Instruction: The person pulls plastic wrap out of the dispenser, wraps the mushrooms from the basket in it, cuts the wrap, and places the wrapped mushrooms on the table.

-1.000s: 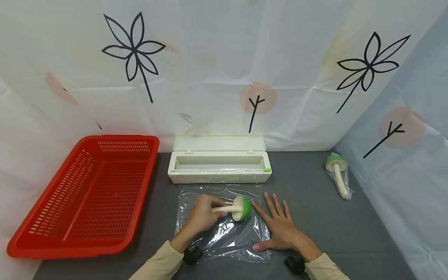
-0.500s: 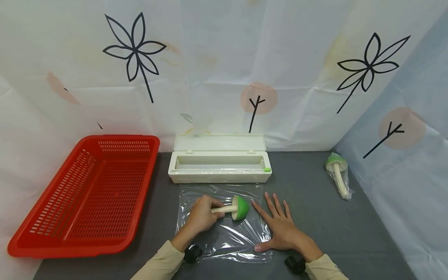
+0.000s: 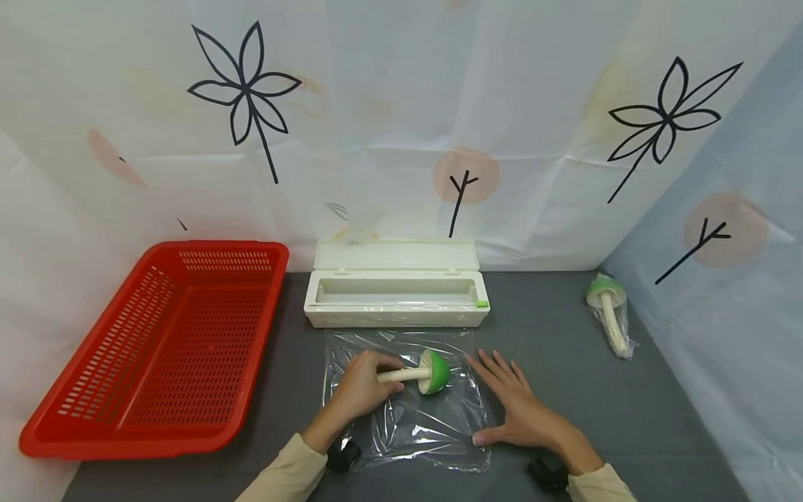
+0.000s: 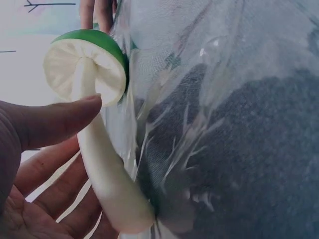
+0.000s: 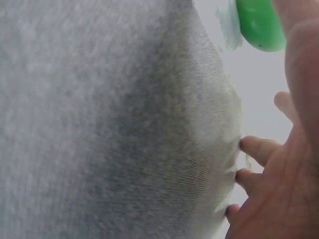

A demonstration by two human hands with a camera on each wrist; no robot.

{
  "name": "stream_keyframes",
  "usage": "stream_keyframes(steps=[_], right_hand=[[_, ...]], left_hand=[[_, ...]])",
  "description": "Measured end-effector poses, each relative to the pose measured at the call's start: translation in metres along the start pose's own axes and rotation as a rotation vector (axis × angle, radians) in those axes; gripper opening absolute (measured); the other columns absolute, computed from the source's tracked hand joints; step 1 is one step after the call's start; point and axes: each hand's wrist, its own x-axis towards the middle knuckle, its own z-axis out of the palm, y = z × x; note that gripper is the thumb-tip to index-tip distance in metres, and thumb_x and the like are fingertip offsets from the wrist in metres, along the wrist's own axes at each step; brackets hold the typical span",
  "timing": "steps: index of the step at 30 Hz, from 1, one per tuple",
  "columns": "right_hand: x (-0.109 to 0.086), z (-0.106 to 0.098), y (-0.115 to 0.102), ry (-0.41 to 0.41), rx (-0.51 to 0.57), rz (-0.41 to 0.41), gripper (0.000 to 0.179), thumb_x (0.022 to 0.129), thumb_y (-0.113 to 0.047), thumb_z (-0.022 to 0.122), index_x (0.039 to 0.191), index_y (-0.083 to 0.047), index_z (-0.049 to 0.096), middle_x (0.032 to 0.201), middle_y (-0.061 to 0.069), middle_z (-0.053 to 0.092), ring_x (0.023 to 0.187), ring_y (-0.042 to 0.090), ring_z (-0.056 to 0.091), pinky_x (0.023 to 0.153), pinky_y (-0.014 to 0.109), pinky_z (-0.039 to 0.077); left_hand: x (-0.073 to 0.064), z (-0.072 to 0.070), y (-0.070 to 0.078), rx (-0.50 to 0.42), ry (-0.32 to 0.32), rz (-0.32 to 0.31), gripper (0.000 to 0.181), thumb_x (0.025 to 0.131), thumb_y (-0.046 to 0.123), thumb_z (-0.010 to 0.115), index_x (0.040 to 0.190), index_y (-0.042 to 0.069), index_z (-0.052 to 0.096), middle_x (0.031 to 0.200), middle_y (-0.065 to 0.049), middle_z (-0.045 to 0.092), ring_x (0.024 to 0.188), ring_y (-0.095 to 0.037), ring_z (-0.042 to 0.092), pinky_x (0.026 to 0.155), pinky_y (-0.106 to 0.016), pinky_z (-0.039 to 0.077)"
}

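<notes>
A toy mushroom (image 3: 410, 374) with a green cap and a pale stem lies sideways over a sheet of clear plastic film (image 3: 426, 425). My left hand (image 3: 364, 387) holds it by the stem; in the left wrist view the thumb (image 4: 65, 117) crosses the stem just under the cap, with the fingers behind. At the film's right edge, my right hand (image 3: 523, 411) has its fingers straight and spread, thumb near the film's lower right corner. The right wrist view catches the green cap (image 5: 261, 25) beyond that hand.
Behind the film stands a white cling film dispenser (image 3: 395, 317) with its lid raised. A red plastic basket (image 3: 247, 411) occupies the left side. Another green-capped mushroom (image 3: 608, 314), wrapped in film, lies far right. Patterned white cloth walls (image 3: 389, 139) bound the grey table (image 3: 627, 418).
My right hand has shifted a little to the right, its palm lifting at the film's edge. Within my left hand's grip the mushroom's cap has turned slightly back and forth.
</notes>
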Motion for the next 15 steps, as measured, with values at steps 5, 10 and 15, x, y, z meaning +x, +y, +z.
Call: stream_keyframes(steps=[5, 10, 15], right_hand=[[-0.007, 0.000, -0.005, 0.047, -0.046, 0.042, 0.113, 0.068, -0.063, 0.085, 0.160, -0.024, 0.033, 0.160, 0.021, 0.031, 0.147, 0.051, 0.019, 0.106, 0.077, 0.022], [-0.015, 0.000, -0.010, 0.196, -0.131, -0.074, 0.085, 0.069, -0.060, 0.086, 0.138, -0.017, 0.063, 0.139, 0.007, 0.056, 0.133, 0.036, 0.046, 0.100, 0.064, 0.041], [-0.019, 0.003, -0.007, 0.274, -0.045, -0.253, 0.054, 0.067, -0.044, 0.092, 0.112, -0.018, 0.077, 0.106, -0.010, 0.063, 0.097, 0.008, 0.058, 0.082, 0.031, 0.051]], left_hand=[[-0.008, -0.010, -0.003, 0.007, 0.090, 0.013, 0.037, 0.069, 0.008, 0.093, 0.103, 0.008, 0.079, 0.095, -0.004, 0.076, 0.084, -0.020, 0.068, 0.074, -0.035, 0.051], [-0.025, -0.028, -0.005, -0.013, 0.203, 0.044, 0.041, 0.068, 0.009, 0.094, 0.107, 0.009, 0.079, 0.102, -0.001, 0.076, 0.097, -0.022, 0.070, 0.087, -0.047, 0.053], [-0.051, -0.046, -0.017, -0.048, 0.232, 0.113, 0.041, 0.065, 0.010, 0.096, 0.102, 0.010, 0.080, 0.097, 0.008, 0.075, 0.094, -0.014, 0.070, 0.086, -0.040, 0.055]])
